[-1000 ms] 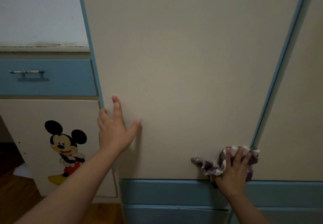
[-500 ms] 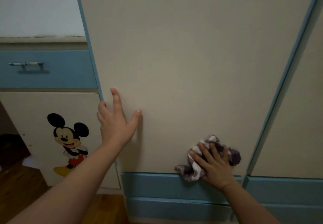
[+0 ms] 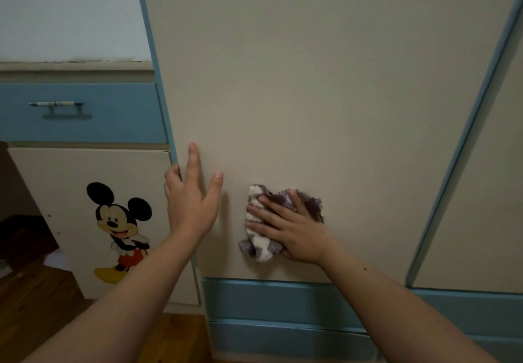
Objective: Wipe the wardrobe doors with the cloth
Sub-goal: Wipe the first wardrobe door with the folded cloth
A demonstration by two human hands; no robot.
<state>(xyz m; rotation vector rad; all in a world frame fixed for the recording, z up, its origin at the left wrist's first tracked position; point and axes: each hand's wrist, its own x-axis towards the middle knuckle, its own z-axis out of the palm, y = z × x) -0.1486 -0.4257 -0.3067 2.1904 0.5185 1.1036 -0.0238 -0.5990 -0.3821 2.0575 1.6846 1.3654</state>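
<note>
Your right hand [image 3: 291, 229], fingers spread and straight, presses the checked cloth [image 3: 259, 245] flat to the lower wardrobe door [image 3: 311, 94]. Your left hand [image 3: 189, 204] lies flat just beside it, at the door's blue left edge (thumb splayed). Further left: a cartoon-mouse sticker [image 3: 120, 229] on a cream cabinet, below a blue drawer [image 3: 107, 113].

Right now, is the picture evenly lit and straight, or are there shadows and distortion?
Head view: dim, even light, no glare; the blue door edge leans and curves, wide-angle distortion; the left hand throws a soft shadow on the door; the cloth is fairly sharp.
</note>
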